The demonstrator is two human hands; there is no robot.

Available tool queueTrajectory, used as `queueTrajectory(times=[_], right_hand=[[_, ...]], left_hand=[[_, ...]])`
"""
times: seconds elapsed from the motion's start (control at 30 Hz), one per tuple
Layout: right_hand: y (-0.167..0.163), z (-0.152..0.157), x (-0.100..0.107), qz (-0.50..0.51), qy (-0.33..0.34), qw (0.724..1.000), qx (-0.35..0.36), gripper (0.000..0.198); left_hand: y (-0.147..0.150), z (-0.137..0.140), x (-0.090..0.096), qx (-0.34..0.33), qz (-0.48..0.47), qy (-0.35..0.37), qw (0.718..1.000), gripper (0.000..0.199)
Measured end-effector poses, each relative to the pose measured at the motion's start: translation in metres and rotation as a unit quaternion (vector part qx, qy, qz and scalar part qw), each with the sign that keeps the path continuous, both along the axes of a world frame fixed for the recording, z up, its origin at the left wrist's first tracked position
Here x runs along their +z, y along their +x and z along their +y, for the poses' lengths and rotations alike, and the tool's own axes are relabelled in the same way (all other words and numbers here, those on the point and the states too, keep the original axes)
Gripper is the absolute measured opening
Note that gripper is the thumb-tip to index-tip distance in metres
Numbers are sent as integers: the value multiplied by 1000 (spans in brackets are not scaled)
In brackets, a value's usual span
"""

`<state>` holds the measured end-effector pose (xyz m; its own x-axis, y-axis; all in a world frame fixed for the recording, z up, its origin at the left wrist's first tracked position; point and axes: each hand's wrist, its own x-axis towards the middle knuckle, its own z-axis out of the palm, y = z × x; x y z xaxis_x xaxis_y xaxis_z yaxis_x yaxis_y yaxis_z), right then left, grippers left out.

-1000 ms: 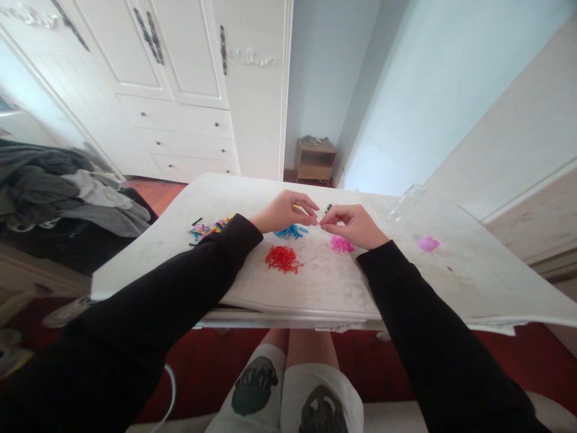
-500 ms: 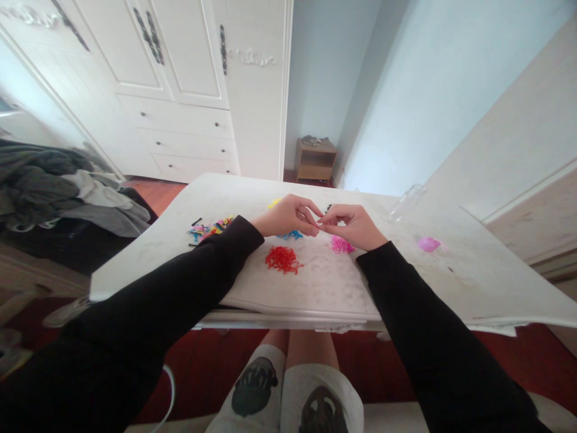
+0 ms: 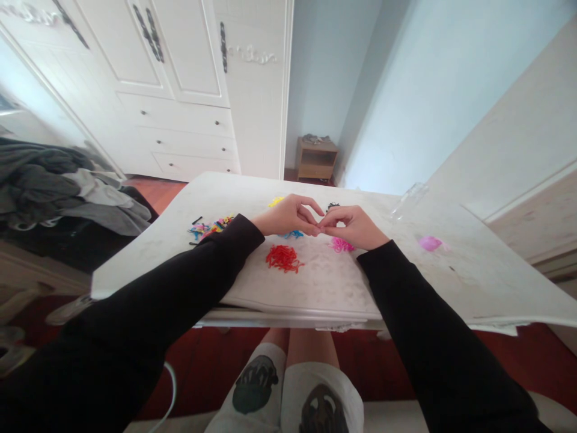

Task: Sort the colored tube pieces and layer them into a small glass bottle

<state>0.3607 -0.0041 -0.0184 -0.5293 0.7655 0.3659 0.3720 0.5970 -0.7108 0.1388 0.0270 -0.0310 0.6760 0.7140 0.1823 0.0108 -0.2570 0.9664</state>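
Observation:
Above the middle of the white table [image 3: 324,288], my left hand [image 3: 295,216] and my right hand [image 3: 349,225] meet fingertip to fingertip. Both are closed in a pinch; whatever lies between the tips is too small to make out. Below them on the table is a pile of red bands [image 3: 283,258], thin and string-like. Pink bands [image 3: 341,245] lie under my right hand, and blue bands [image 3: 294,234] are partly covered by my left. Behind the hands show yellow bands [image 3: 276,201] and black bands [image 3: 332,206].
A mixed heap of coloured bands [image 3: 210,228] lies by my left sleeve. To the right are a clear tipped-over container [image 3: 409,202] and a small pink-purple bag-like item [image 3: 430,243]. A white wardrobe [image 3: 189,78] stands behind the table, with piled clothes [image 3: 58,186] at left.
My fingertips have come closer together, and the small gap between the pinches has closed. The piles on the table look the same.

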Motion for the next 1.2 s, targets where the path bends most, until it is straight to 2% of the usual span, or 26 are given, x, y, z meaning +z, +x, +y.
queueTrajectory(times=[0.2,0.4,0.6,0.77,0.87,0.93,1.07,1.13,1.2], right_hand=[[12,-1,10,-11,-22,997,-69,15],[33,2,17,-110,-89,989,-52,9],[43,8,13,-199,-69,975,-78,10],[38,9,11,-169,-10,978,-125,11],[34,9,9,-153,14,977,-151,11],[33,10,7,-153,15,976,-157,11],[32,12,3,-148,15,977,-156,13],[32,14,0,-139,15,979,-151,13],[32,16,-2,-127,20,979,-157,14]], left_hand=[[-1,4,-1,29,-21,-17,999,33],[-2,8,-2,57,-31,-2,998,27],[-2,8,0,56,-22,5,998,24],[-2,8,-1,54,-13,25,998,20],[-2,8,-1,68,8,64,996,14],[-2,7,-1,100,38,127,986,8],[-4,7,0,178,91,281,939,8],[-6,8,2,198,92,302,928,9],[-10,11,7,224,83,285,928,8]])
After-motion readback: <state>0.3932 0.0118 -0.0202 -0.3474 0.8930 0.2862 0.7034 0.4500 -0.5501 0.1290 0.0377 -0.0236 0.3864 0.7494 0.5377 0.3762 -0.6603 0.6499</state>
